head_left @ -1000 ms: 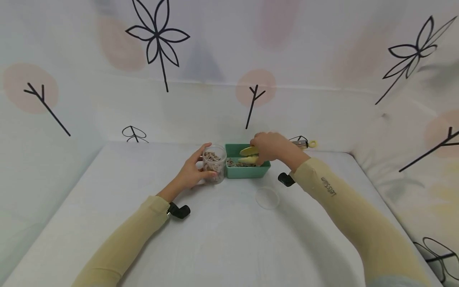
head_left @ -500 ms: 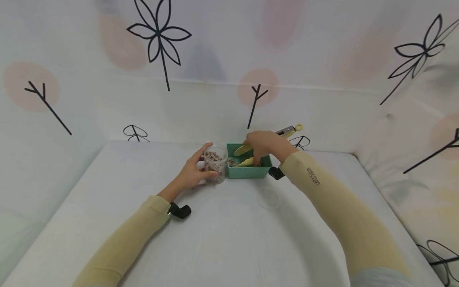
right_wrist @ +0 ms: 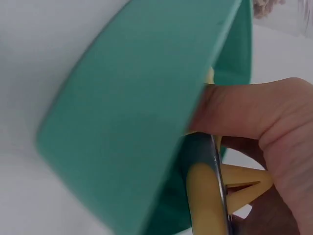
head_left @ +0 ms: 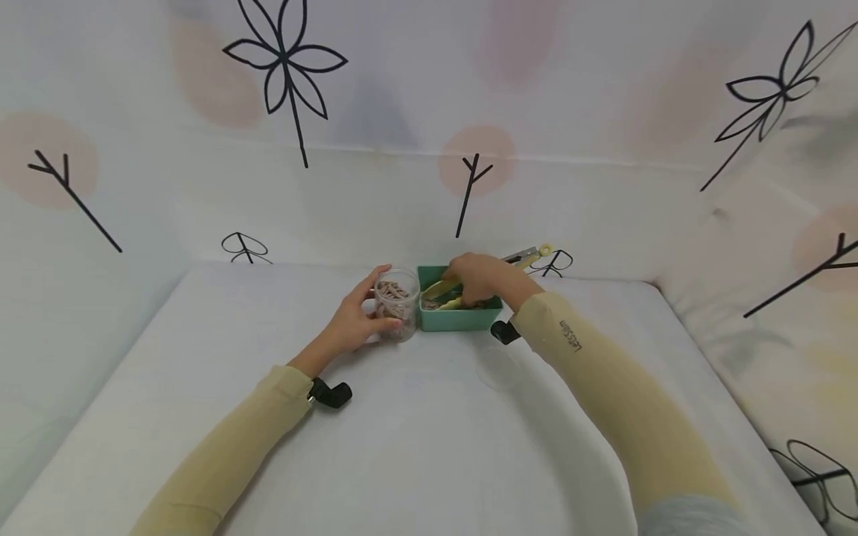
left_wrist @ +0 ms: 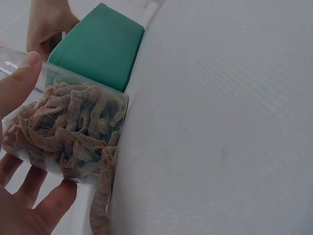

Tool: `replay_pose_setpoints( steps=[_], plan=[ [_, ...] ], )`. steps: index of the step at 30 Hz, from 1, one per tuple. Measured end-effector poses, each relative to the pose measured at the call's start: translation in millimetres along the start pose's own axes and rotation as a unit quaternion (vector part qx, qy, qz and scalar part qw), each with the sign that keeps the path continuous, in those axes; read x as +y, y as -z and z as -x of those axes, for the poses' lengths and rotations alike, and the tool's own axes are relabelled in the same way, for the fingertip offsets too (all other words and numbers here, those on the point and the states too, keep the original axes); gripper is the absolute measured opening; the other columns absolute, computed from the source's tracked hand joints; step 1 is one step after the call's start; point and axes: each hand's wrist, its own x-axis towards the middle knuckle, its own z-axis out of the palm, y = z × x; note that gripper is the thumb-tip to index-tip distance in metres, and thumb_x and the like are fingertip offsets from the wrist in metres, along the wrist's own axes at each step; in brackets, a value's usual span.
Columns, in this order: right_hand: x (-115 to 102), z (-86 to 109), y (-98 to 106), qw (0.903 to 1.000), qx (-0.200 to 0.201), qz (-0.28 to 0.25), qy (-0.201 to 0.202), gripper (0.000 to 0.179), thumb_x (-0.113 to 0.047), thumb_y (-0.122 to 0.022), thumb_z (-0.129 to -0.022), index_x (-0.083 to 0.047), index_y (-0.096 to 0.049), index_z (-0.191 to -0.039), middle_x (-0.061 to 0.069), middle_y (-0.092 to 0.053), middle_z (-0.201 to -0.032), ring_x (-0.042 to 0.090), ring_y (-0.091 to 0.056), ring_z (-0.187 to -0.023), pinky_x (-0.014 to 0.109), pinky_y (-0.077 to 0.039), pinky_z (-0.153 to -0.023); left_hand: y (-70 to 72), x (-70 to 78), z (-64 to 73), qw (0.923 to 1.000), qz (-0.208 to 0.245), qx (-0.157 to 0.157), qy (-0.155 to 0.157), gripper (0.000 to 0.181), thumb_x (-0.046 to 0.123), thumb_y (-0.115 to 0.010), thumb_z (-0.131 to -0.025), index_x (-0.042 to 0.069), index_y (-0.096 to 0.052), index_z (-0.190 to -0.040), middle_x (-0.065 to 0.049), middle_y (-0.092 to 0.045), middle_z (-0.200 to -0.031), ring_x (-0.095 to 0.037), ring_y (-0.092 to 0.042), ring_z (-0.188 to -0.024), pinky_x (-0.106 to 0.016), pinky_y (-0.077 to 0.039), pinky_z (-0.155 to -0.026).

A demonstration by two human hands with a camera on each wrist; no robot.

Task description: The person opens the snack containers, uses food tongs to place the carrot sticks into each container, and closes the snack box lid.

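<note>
My left hand grips a clear jar, thumb on one side and fingers on the other. The jar holds brownish dried strips, and it stands upright on the table. One loose strip lies outside the jar at its base. Touching or nearly touching the jar's right side is a green rectangular box. My right hand holds yellow-and-metal tongs, whose tips reach down into the box. Some brownish pieces show at the box's bottom, partly hidden by hand and tongs.
A clear round lid lies on the white tabletop, in front of the box and under the right arm's shadow. Behind the box rises a patterned cloth backdrop. Dark wrist cameras are strapped to both sleeves.
My right hand has moved left and lower into the box, and the tongs have tilted with their handle end raised. The tong arms look closer together. My left hand keeps holding the jar.
</note>
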Motion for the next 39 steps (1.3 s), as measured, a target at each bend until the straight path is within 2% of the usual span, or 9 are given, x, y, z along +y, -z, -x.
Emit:
replay_pose_setpoints(
  steps=[1, 3, 7, 8, 14, 22, 28, 33, 39],
  plan=[
    [3.2, -0.2, -3.7, 0.9998, 0.008, -0.017, 0.003, 0.056, -0.002, -0.068, -0.084, -0.008, -0.060, -0.139, 0.010, -0.059, -0.134, 0.024, -0.054, -0.113, 0.043, -0.047, -0.097, 0.7, 4.7, 1.9, 1.0000, 0.000, -0.001, 0.003, 0.098, 0.016, -0.086, -0.081, 0.036, -0.028, -0.157, -0.008, -0.042, -0.144, -0.031, -0.043, -0.127, -0.049, -0.051, -0.094],
    [8.7, -0.2, -10.8, 0.9987, 0.025, -0.043, 0.010, 0.051, 0.000, -0.064, -0.086, -0.008, -0.062, -0.136, 0.010, -0.060, -0.133, 0.024, -0.055, -0.116, 0.043, -0.047, -0.098, 1.4, 3.8, 2.1, 1.0000, -0.004, 0.002, 0.002, 0.098, 0.016, -0.086, -0.081, 0.035, -0.027, -0.157, -0.007, -0.042, -0.144, -0.031, -0.043, -0.127, -0.049, -0.051, -0.094],
    [12.9, 2.1, -20.4, 0.9962, 0.057, -0.064, 0.015, 0.040, -0.003, -0.066, -0.089, -0.010, -0.068, -0.129, 0.008, -0.065, -0.124, 0.024, -0.058, -0.109, 0.042, -0.050, -0.092, 1.2, 3.0, 1.4, 1.0000, -0.003, -0.002, -0.002, 0.098, 0.016, -0.085, -0.082, 0.031, -0.026, -0.158, -0.007, -0.040, -0.146, -0.032, -0.043, -0.128, -0.051, -0.050, -0.094],
    [12.8, 3.8, -21.8, 0.9960, 0.060, -0.065, 0.013, 0.038, -0.004, -0.067, -0.090, -0.010, -0.069, -0.128, 0.008, -0.065, -0.123, 0.024, -0.059, -0.108, 0.042, -0.051, -0.091, 0.4, -2.7, -0.4, 1.0000, -0.005, -0.003, -0.007, 0.098, 0.018, -0.085, -0.082, 0.034, -0.026, -0.158, -0.005, -0.041, -0.146, -0.030, -0.043, -0.127, -0.050, -0.051, -0.093],
    [9.5, 12.9, -23.0, 0.9954, 0.062, -0.073, 0.006, 0.036, -0.011, -0.070, -0.093, -0.010, -0.069, -0.129, 0.007, -0.066, -0.121, 0.022, -0.060, -0.104, 0.042, -0.051, -0.088, 0.5, -3.9, 1.4, 0.9999, -0.008, -0.006, -0.008, 0.097, 0.020, -0.085, -0.082, 0.046, -0.026, -0.155, -0.004, -0.042, -0.144, -0.029, -0.044, -0.127, -0.051, -0.051, -0.092],
    [14.6, 25.7, -12.7, 0.9924, 0.095, -0.078, 0.008, 0.044, -0.021, -0.078, -0.089, -0.009, -0.068, -0.130, 0.009, -0.066, -0.126, 0.026, -0.060, -0.112, 0.045, -0.050, -0.094, 1.5, -1.1, 1.6, 0.9999, -0.003, -0.008, -0.007, 0.096, 0.020, -0.084, -0.082, 0.047, -0.027, -0.154, -0.004, -0.041, -0.145, -0.028, -0.044, -0.127, -0.049, -0.051, -0.093],
    [21.5, 36.4, -1.6, 0.9904, 0.111, -0.082, 0.009, 0.048, -0.020, -0.079, -0.088, -0.007, -0.066, -0.132, 0.011, -0.065, -0.125, 0.028, -0.061, -0.111, 0.047, -0.050, -0.093, 2.2, 1.8, 1.6, 1.0000, -0.001, -0.005, 0.001, 0.097, 0.019, -0.084, -0.082, 0.041, -0.026, -0.156, -0.006, -0.040, -0.146, -0.030, -0.043, -0.128, -0.050, -0.050, -0.094],
    [22.7, 47.2, 10.5, 0.9888, 0.125, -0.082, -0.005, 0.048, -0.020, -0.078, -0.088, -0.009, -0.065, -0.133, 0.012, -0.065, -0.125, 0.029, -0.059, -0.113, 0.047, -0.049, -0.094, 1.7, 3.8, 1.2, 0.9999, 0.005, -0.010, 0.008, 0.098, 0.017, -0.084, -0.083, 0.041, -0.025, -0.157, -0.009, -0.039, -0.146, -0.031, -0.042, -0.129, -0.053, -0.049, -0.096],
    [16.7, 58.4, 24.3, 0.9824, 0.162, -0.093, 0.001, 0.049, -0.019, -0.078, -0.089, -0.008, -0.064, -0.134, 0.009, -0.067, -0.119, 0.025, -0.060, -0.103, 0.043, -0.051, -0.088, -0.8, 10.1, 1.5, 0.9998, -0.002, -0.016, 0.012, 0.098, 0.009, -0.081, -0.085, 0.026, -0.021, -0.160, -0.017, -0.037, -0.147, -0.038, -0.040, -0.129, -0.055, -0.047, -0.097]
  ],
)
